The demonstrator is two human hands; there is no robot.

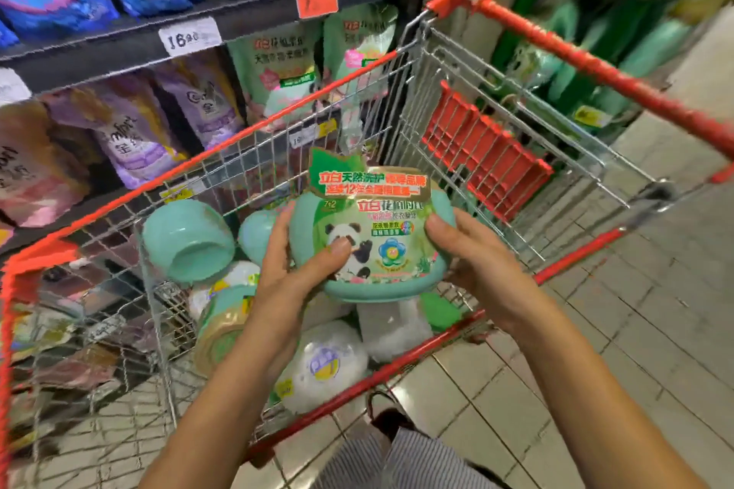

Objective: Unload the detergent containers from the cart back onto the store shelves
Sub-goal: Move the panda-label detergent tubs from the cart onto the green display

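I hold a teal detergent tub (381, 250) with a panda label and a green-and-gold card topper above the cart's basket. My left hand (294, 262) grips its left side with the thumb on the label. My right hand (468, 254) grips its right side. Below, inside the red-rimmed wire cart (254, 139), lie more containers: a teal tub on its side (186, 240), another teal tub (256, 234), a gold-lidded green jar (222, 326) and a white round tub (329, 365).
Store shelves (119, 48) on the left carry blue, purple and green detergent pouches with price tags. The cart's red handle (595, 67) runs at the right, and its red child seat flap (484, 147) is folded. Tiled floor (635, 310) spreads right; green products stand beyond.
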